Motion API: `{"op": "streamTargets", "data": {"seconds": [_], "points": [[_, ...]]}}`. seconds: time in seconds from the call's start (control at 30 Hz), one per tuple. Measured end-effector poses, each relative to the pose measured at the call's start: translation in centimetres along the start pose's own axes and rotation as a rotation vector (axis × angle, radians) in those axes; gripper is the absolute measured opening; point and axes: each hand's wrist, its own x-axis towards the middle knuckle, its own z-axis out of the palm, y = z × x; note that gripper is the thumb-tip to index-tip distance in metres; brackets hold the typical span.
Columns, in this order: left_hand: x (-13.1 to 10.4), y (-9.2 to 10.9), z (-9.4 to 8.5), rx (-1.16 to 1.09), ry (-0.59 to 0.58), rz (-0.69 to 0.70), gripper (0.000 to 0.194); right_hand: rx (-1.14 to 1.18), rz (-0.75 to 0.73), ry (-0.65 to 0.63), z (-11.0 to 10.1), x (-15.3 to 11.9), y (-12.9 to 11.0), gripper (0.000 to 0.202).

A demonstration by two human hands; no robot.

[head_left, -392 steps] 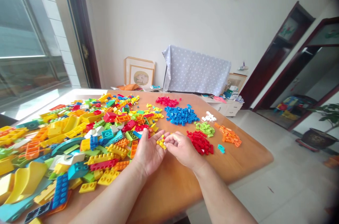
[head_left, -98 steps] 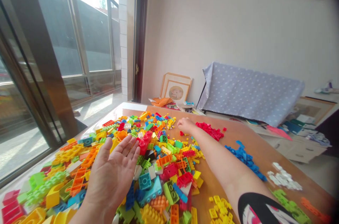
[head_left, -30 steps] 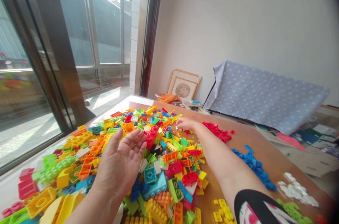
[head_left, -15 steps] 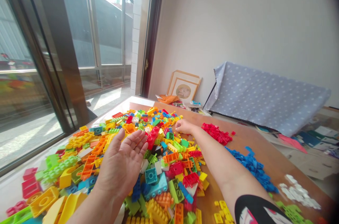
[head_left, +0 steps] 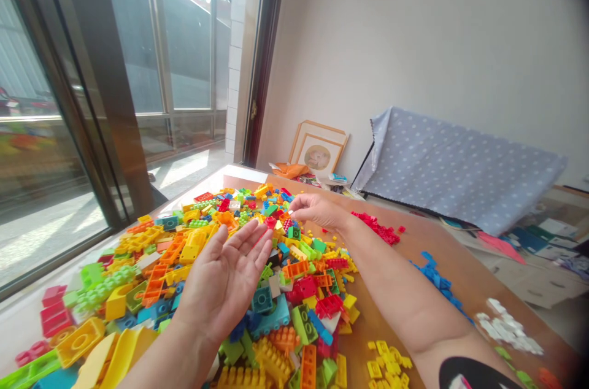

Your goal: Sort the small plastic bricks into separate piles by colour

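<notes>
The right hand point(head_left: 317, 211) hangs at the far end of the mixed pile of blocks point(head_left: 297, 269), fingertips pointing left and drawn together; whether that grip has hold of a small piece, I cannot tell. The left hand point(head_left: 223, 281) is nearer, palm up over the pile, fingers loosely extended, nothing visible in it. The pile stretches from near left to far middle on the table point(head_left: 375, 321).
</notes>
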Motion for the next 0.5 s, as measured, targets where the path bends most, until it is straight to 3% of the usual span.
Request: {"op": "streamTargets", "data": {"seconds": [0.17, 0.27, 0.33, 0.4, 0.5], "points": [[-0.1, -0.3, 0.1, -0.031, -0.031, -0.084, 0.044, -0.004, -0.135, -0.242, 5.3, -1.4, -4.5, 0.022], [0.1, -0.4, -0.2, -0.062, -0.054, -0.09, 0.041, -0.067, -0.156, -0.332, 6.6, -1.7, -5.3, 0.027], [0.3, -0.4, -0.3, -0.077, -0.025, -0.093, 0.04, -0.018, -0.154, -0.292, 6.3, -1.5, -5.1, 0.028], [0.3, -0.3, -0.3, -0.086, 0.024, -0.097, 0.039, -0.01, -0.129, -0.155, 5.0, -1.1, -4.3, 0.025], [0.2, -0.2, 0.0, -0.076, 0.073, -0.09, 0.038, -0.263, -0.009, 0.072, 1.9, -0.3, -1.9, 0.017]]}}
